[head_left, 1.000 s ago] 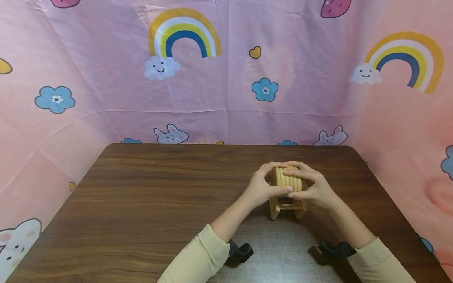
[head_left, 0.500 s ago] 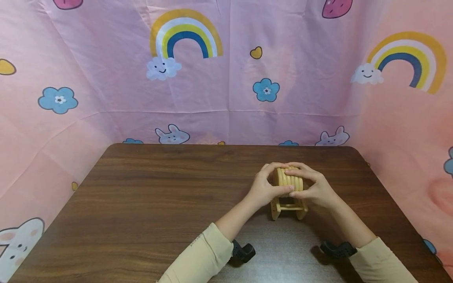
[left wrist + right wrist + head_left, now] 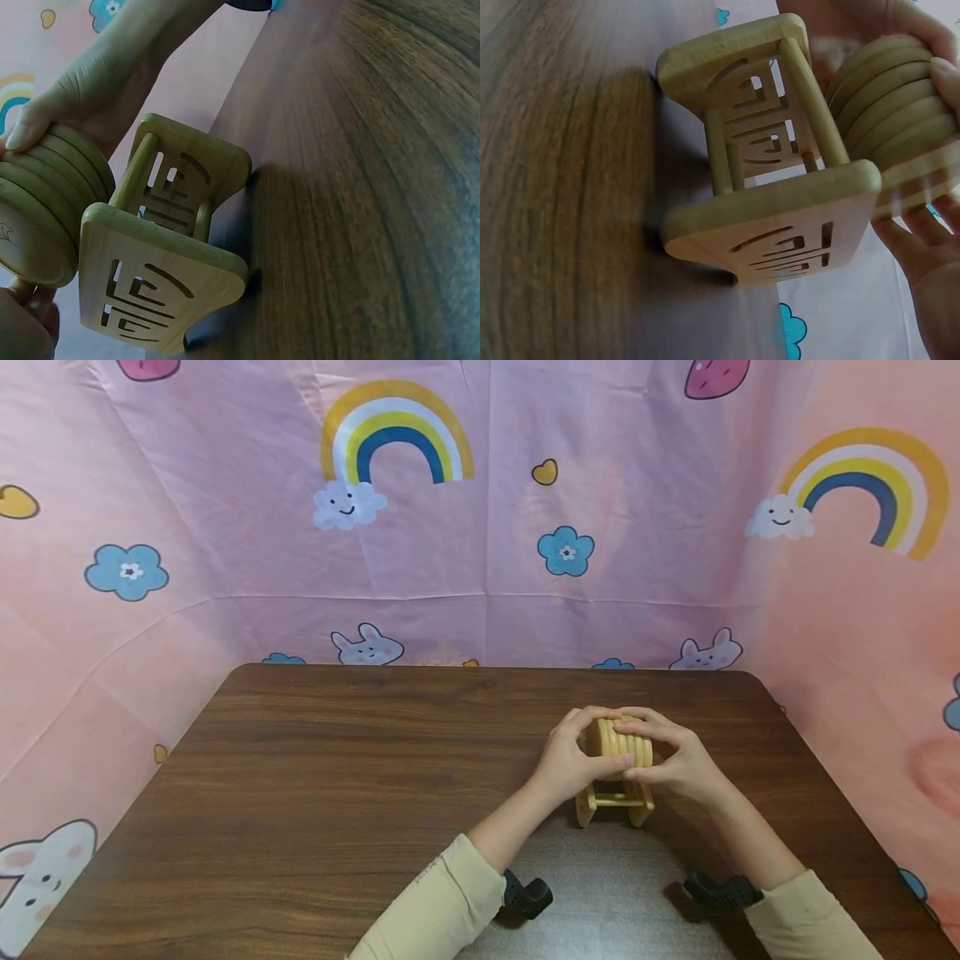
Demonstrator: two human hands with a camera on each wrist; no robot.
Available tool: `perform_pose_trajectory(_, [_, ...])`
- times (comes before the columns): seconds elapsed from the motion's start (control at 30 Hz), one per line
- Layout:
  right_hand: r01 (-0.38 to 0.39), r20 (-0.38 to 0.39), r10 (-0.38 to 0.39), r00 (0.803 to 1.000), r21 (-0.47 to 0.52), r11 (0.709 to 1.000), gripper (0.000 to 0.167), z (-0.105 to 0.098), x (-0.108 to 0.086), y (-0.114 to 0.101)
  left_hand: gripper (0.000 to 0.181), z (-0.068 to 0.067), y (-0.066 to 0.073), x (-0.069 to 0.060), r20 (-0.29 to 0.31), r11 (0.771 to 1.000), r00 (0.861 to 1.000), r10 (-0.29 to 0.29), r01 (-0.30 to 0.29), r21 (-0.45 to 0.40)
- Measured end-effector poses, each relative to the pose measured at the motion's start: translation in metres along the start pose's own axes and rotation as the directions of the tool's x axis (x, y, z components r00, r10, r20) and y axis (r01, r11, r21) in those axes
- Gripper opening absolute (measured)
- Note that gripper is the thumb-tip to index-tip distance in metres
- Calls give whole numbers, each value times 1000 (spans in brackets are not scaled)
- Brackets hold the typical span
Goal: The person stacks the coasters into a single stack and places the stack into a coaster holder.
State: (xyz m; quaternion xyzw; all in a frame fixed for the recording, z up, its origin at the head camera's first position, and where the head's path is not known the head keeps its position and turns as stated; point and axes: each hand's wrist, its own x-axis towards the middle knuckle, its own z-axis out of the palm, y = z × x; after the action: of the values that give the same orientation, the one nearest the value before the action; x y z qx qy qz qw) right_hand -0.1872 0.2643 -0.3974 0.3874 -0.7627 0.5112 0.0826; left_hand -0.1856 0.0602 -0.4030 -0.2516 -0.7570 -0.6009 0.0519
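Note:
A stack of several round wooden coasters (image 3: 630,750) is gripped between both hands at the right of the head view. My left hand (image 3: 568,763) holds the left side, with its thumb across the near edge. On the right side, my right hand (image 3: 686,762) curls its fingers over the top, thumb below. Under the stack stands a wooden coaster rack (image 3: 615,801) with cut-out end panels and round rails, upright on the table. The left wrist view has the tilted coasters (image 3: 45,172) beside the rack's upper rail (image 3: 135,172); whether they touch it I cannot tell.
The dark wood-grain table (image 3: 337,793) stretches left and in front. A pink patterned cloth (image 3: 487,527) hangs behind and at both sides. Black devices (image 3: 525,897) sit at both wrists, below the beige sleeves (image 3: 442,902).
Both hands and the coaster stack have shifted slightly right relative to the rack. The rack stays in place on the table, and the grip looks the same.

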Motion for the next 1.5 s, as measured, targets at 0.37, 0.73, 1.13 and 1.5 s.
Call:
perform_pose_trajectory(0.37, [-60,12,60,998,16,998,60,0,-7,6,51,7,-9,-2,-21,996,1000,8,-6,90])
perform_pose_trajectory(0.73, [-83,9,83,996,44,996,59,2,-11,11,50,10,-16,-3,-29,992,999,34,-30,123])
perform_pose_trajectory(1.13, [-93,1,94,996,97,991,58,7,-15,16,51,13,-23,-6,-31,990,999,13,-9,142])
perform_pose_trajectory(1.5, [-67,16,66,998,89,994,58,8,-16,20,50,15,-25,-8,-20,996,1000,-10,11,91])
